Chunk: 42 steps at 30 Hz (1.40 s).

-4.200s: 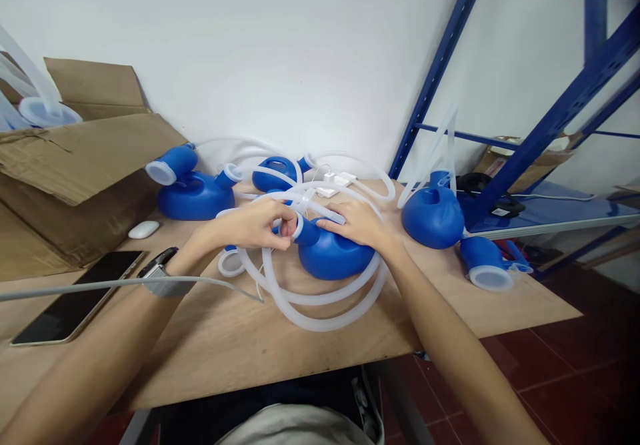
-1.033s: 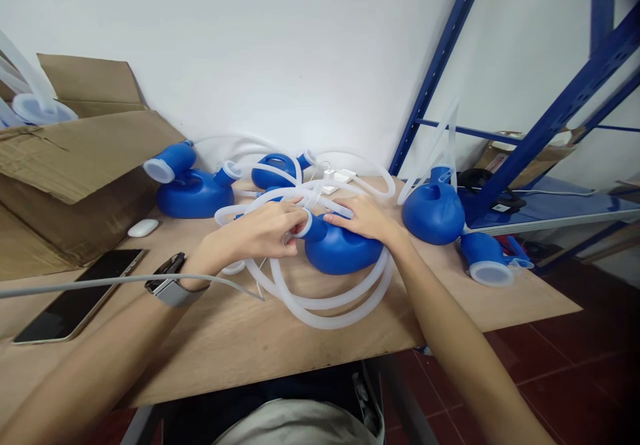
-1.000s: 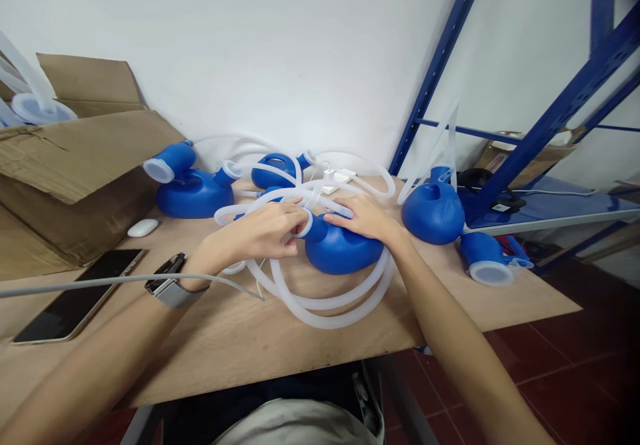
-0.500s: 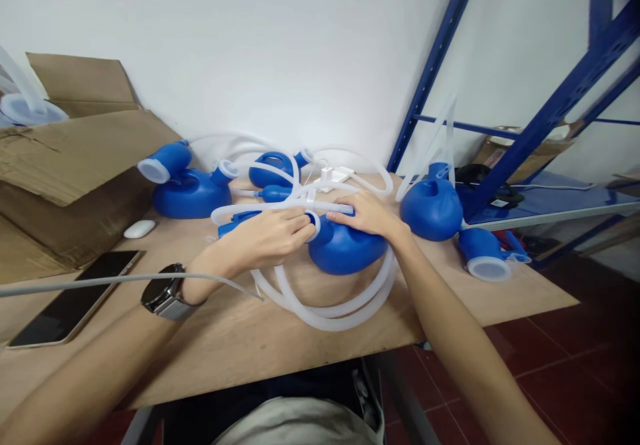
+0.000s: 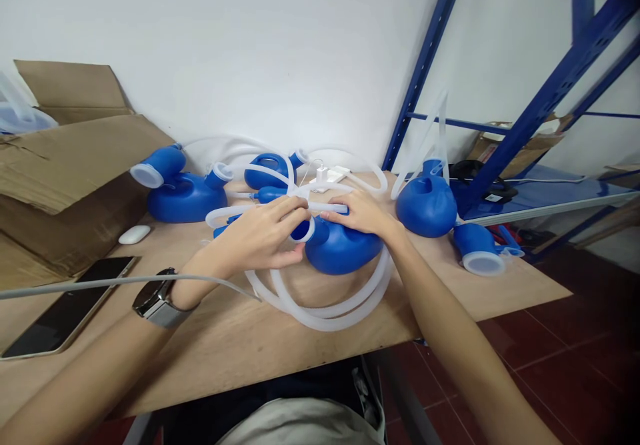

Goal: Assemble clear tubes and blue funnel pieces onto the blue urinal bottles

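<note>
My right hand (image 5: 364,211) grips the top handle of a blue urinal bottle (image 5: 345,250) in front of me. A white hose end (image 5: 327,207) lies along the handle by its thumb and fingers. The bottle rests on the table with its neck to the left. At its white-rimmed mouth (image 5: 303,231), my left hand (image 5: 263,231) has thumb and fingers spread to either side, close to the rim. Whether the fingertips touch the rim is hard to tell. Blue pieces (image 5: 231,221) lie partly hidden behind the left hand. A coiled white hose (image 5: 325,321) loops around the bottle's front.
More blue urinal bottles stand at left (image 5: 185,198), back (image 5: 267,170) and right (image 5: 426,208). A capped blue cup (image 5: 481,251) lies at the right. Leftward are an open cardboard box (image 5: 75,165), a phone (image 5: 70,308) and a white case (image 5: 134,234). A grey cable (image 5: 125,281) crosses the left forearm.
My left hand has opened its fingers from a pinch at the bottle's rim and shows more of the mouth. The right hand keeps its hold, and the view has shifted slightly.
</note>
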Each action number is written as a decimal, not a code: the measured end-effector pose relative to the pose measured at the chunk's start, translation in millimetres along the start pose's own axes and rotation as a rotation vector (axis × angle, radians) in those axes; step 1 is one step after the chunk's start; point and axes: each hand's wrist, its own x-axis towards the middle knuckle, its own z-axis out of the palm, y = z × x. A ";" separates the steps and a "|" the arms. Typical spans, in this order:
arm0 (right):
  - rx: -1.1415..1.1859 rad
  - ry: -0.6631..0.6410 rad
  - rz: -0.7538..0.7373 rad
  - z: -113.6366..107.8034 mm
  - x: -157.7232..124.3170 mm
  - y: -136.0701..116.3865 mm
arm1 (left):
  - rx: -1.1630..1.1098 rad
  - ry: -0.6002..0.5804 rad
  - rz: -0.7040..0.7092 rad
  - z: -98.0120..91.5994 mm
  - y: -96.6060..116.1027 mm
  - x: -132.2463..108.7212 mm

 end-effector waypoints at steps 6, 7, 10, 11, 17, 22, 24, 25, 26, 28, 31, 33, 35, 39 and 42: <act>0.038 0.017 -0.033 1.4 0.9 2.2 | -0.047 -0.029 -0.087 6.2 -5.3 -2.0; 0.035 0.016 -0.036 1.8 1.1 2.8 | -0.056 -0.019 -0.091 6.8 -5.5 -1.7; 0.028 0.014 -0.028 2.8 1.1 3.7 | -0.098 0.000 -0.159 7.8 -3.7 -0.4; 0.027 0.014 -0.025 3.1 1.0 3.8 | -0.115 0.003 -0.193 7.9 -2.5 0.1; 0.048 0.025 -0.045 3.9 0.6 4.0 | -0.223 -0.002 -0.390 7.3 6.9 5.7; 0.033 0.024 -0.011 3.8 0.7 3.6 | -0.327 0.028 -0.605 10.0 10.2 12.3; 0.032 0.019 -0.012 3.9 0.9 3.7 | -0.396 0.025 -0.661 8.5 9.7 14.3; 0.033 0.020 -0.021 4.0 1.0 3.9 | -0.429 0.020 -0.680 6.9 9.3 15.0; 0.033 0.021 -0.030 4.2 1.1 4.2 | -0.457 0.015 -0.694 4.8 8.6 15.5; 0.033 0.023 -0.039 4.6 1.1 5.0 | -0.494 0.002 -0.715 0.5 6.4 15.9; 0.045 0.021 -0.042 4.7 1.0 5.8 | -0.560 -0.029 -0.752 -3.8 0.2 14.9; 0.057 0.019 -0.043 4.4 0.7 5.7 | -0.610 -0.055 -0.777 -4.5 -5.6 13.3; 0.057 0.012 -0.033 3.9 0.5 5.3 | -0.631 -0.074 -0.788 -4.4 -11.5 11.4; 0.032 0.009 -0.021 3.1 0.1 4.4 | -0.620 -0.094 -0.777 -6.3 -19.6 8.6; 0.039 0.026 -0.037 3.3 0.1 4.3 | -0.606 -0.117 -0.772 -11.0 -21.4 8.2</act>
